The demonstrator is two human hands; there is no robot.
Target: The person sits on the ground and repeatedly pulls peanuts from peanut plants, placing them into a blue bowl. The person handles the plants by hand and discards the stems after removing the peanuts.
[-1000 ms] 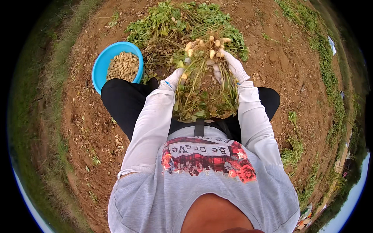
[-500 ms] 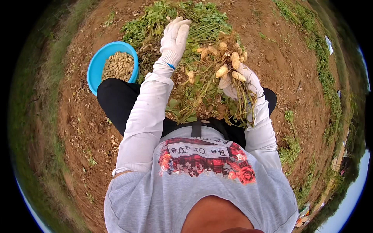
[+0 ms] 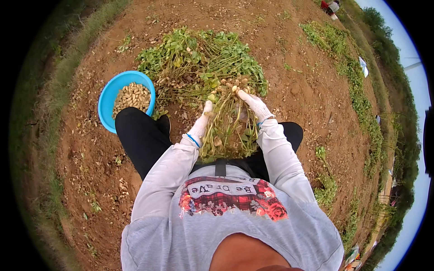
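Between my white-gloved hands, a bunch of peanut plants [image 3: 229,124] hangs over my lap, its roots and pods away from me and its leafy stems toward my body. My left hand [image 3: 201,121] closes on the bunch's left side, with its fingers mostly hidden behind the stems. From the right, my right hand [image 3: 255,104] grips the bunch near the root end, thumb beside the pods. Several pale peanut pods [image 3: 234,88] show at the top of the bunch.
A blue basin [image 3: 103,106] with picked peanuts [image 3: 133,95] stands by my left knee. Beyond my hands lies a heap of uprooted peanut plants [image 3: 199,54]. A green strip of plants [image 3: 357,90] runs along the right. Another person [image 3: 333,7] is far off, upper right.
My left hand has come back from the plant heap to the bunch. My right hand has moved left with the bunch, now centred before me. The view has tilted up.
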